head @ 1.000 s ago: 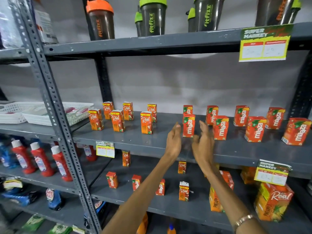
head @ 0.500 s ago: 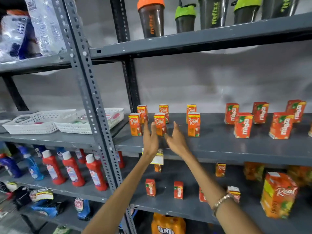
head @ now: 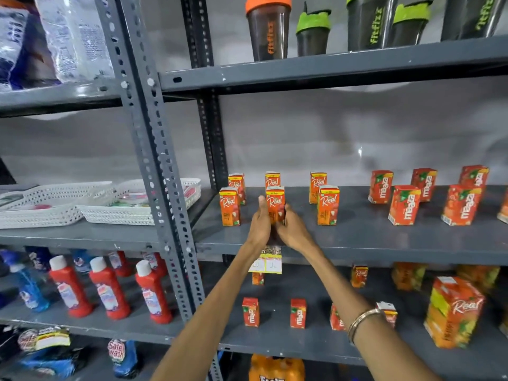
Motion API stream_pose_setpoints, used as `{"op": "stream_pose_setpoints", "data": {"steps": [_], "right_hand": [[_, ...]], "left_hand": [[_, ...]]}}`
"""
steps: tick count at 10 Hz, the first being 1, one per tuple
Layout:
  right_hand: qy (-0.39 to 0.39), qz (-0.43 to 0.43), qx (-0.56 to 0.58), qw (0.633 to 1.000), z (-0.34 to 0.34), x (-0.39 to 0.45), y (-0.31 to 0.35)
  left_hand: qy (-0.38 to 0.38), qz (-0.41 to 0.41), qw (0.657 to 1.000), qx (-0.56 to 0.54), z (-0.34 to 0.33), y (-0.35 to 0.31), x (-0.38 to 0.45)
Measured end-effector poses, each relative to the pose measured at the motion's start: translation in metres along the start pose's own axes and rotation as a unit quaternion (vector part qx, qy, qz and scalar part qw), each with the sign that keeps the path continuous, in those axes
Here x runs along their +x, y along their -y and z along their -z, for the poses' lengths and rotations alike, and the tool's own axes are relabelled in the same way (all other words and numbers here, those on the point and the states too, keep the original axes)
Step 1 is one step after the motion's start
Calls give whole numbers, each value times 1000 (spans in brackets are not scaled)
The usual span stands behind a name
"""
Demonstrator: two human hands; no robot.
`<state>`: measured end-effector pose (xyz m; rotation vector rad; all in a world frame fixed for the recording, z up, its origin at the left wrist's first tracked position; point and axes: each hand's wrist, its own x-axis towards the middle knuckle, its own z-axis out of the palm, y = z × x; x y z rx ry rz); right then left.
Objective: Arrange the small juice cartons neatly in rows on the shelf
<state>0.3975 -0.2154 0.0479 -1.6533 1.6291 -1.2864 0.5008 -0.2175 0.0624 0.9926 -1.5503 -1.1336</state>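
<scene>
Small orange Real juice cartons stand in two rows on the grey middle shelf [head: 357, 237]. My left hand [head: 259, 224] and my right hand [head: 292, 229] press the two sides of the middle front Real carton [head: 275, 200], which stands upright. Another front carton [head: 229, 206] is to its left and one [head: 327, 204] to its right, with three more behind. Red Maaza cartons [head: 404, 204] stand in rows further right on the same shelf.
A perforated grey upright post [head: 154, 149] stands left of the cartons. White baskets [head: 115, 204] sit on the left bay. Shaker bottles [head: 268, 28] fill the shelf above. Below are more small cartons [head: 250, 312], a large Real box [head: 453, 312] and red bottles [head: 110, 290].
My view and both hands have shifted left from the Maaza cartons to the Real cartons. The hands, apart in the air before, now clasp the middle front Real carton.
</scene>
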Motion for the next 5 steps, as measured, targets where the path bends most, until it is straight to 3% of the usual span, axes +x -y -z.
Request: {"op": "stream_pose_setpoints", "data": {"steps": [3,4,5], "right_hand": [[-9,-2,-36,999,7,-18,8],[-114,142,-144,973,31,-51,13],[-270,338,-227,872,68,-62,31]], "left_hand": [[-21,-10,1000,16,-1,0,-12],[-77,-150,969,180,-4,-4,-30],[-119,-355,868,326,-2,-28,-27]]}}
